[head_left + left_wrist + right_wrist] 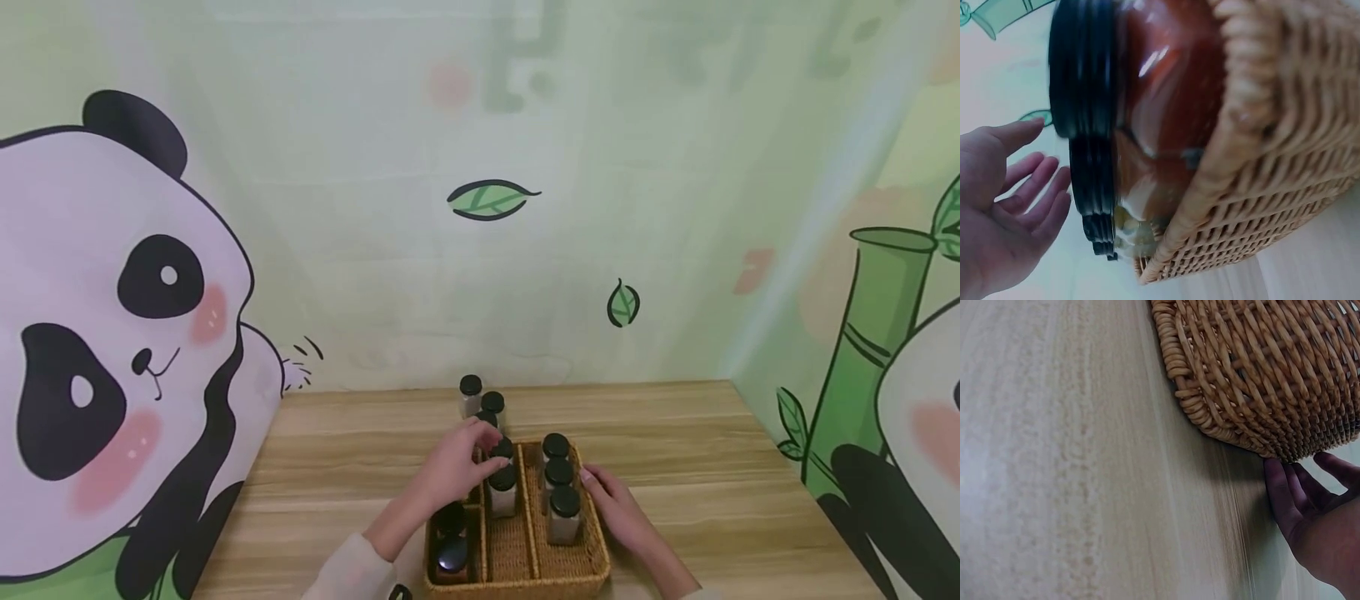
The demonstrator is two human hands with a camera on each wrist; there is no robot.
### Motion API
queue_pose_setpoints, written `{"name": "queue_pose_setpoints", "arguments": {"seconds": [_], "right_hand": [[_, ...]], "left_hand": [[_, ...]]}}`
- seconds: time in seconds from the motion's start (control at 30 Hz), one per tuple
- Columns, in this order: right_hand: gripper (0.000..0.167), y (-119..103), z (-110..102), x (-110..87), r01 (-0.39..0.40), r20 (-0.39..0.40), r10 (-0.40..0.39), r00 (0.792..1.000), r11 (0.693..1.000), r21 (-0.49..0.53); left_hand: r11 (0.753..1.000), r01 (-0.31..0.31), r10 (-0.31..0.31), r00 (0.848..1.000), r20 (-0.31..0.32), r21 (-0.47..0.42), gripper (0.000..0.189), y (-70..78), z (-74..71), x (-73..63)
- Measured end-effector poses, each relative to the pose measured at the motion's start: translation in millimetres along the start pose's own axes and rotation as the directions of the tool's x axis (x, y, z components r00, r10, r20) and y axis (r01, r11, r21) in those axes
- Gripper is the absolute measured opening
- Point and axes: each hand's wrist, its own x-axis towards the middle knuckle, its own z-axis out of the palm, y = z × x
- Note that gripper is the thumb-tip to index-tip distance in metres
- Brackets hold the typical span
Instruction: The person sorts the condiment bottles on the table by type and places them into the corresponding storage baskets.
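A wicker basket (pixel 570 587) with dividers holds several square clear jars with black lids. My left hand (pixel 461 458) is over its middle compartment, thumb and fingers spread beside the lid of a pale-filled jar (pixel 503 497). In the left wrist view the left hand (pixel 1016 194) shows loosely bent fingers near the lids, with nothing held. At the basket's right wall, my right hand (pixel 618 508) touches the weave with nearly straight fingers, as the right wrist view shows. Three jars (pixel 562 527) stand in a row in the right compartment.
Jars with dark red contents (pixel 1172 81) fill the front left compartment. More black-lidded jars (pixel 470 398) stand at the back, beyond the left hand. The wooden table (pixel 337 450) meets a panda-printed backdrop (pixel 375 275) behind and at both sides.
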Motion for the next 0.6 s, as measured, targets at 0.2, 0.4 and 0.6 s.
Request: {"name": "queue_pose_setpoints", "arguments": {"seconds": [0.2,0.4,0.6], "right_hand": [[0.063,-4.8,-1.5,1.6,-0.004,0.016,0.004,1.000,1.000,-0.005],[0.063,-6.3,-2.5,3.7,-0.010,0.017,0.010,1.000,1.000,-0.003],[0.064,-0.8,-0.6,1.4,-0.025,0.023,0.024,0.999,0.999,0.020]], "left_hand": [[0.998,-0.012,0.005,0.992,-0.125,-0.058,0.029,-14.7,-6.8,16.6],[1.000,0.010,-0.012,0.989,-0.144,-0.018,0.044,-35.9,-5.9,29.2],[0.999,0.051,-0.052,0.997,-0.063,-0.016,0.050,-43.4,-2.6,31.1]]}}
